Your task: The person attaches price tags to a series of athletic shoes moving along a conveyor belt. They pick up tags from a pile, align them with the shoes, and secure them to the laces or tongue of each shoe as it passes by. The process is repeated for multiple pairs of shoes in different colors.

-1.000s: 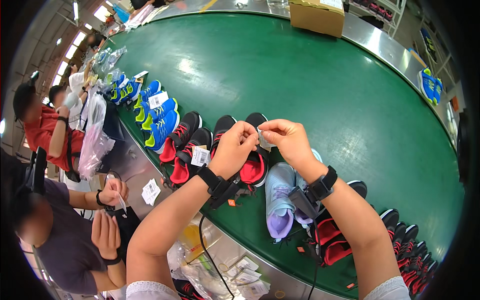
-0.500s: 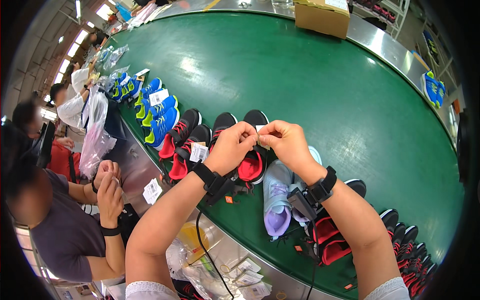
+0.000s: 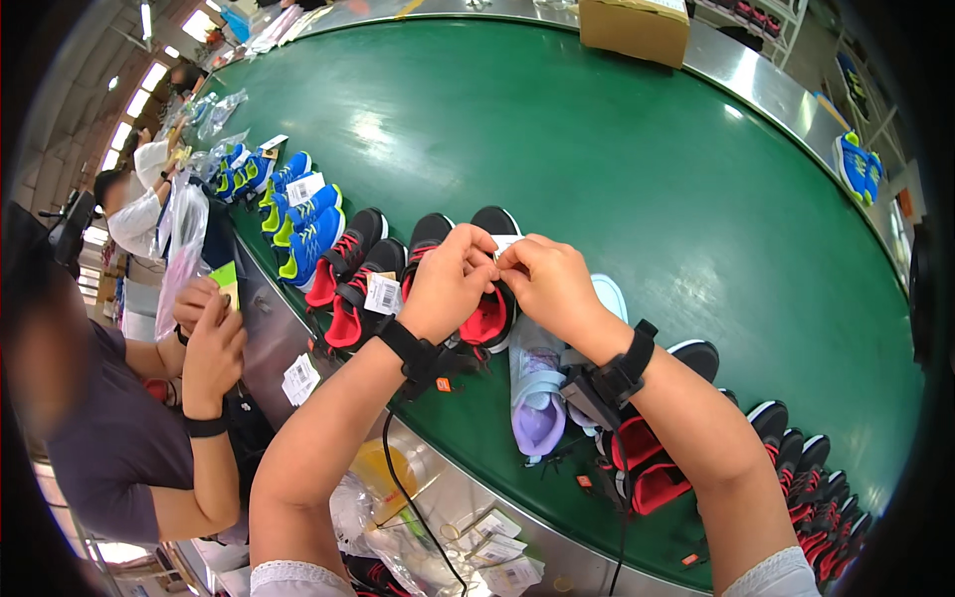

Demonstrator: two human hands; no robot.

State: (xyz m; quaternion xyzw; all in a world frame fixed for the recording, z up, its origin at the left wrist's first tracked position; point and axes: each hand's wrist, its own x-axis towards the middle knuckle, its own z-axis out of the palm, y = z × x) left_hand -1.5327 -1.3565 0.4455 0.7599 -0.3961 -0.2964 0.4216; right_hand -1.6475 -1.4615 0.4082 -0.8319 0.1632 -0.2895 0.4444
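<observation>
My left hand (image 3: 450,287) and my right hand (image 3: 559,295) meet fingertip to fingertip above a pair of black and red sneakers (image 3: 484,320). Both are closed in a pinch at a small white hang tag (image 3: 505,242), which shows just beyond the fingertips; any string on it is too small to make out. Beside this pair, on the left, stand more black and red sneakers (image 3: 343,316) with a white tag (image 3: 383,294) on them. Below my right wrist is a pair of light blue and lilac sneakers (image 3: 538,398), partly hidden by my forearm and wristband.
A green conveyor belt (image 3: 617,159) carries rows of shoes, including blue and lime sneakers (image 3: 316,239) at left. Loose tags (image 3: 492,547) and plastic lie on the metal edge near me. On my left a co-worker's hands (image 3: 211,338) hold a green card (image 3: 227,284). A cardboard box (image 3: 635,35) stands at the far side.
The white tag shows more between my fingertips, and my hands have shifted slightly. The shoes sit a little further left and up in view. The co-worker's hands now hold a green card.
</observation>
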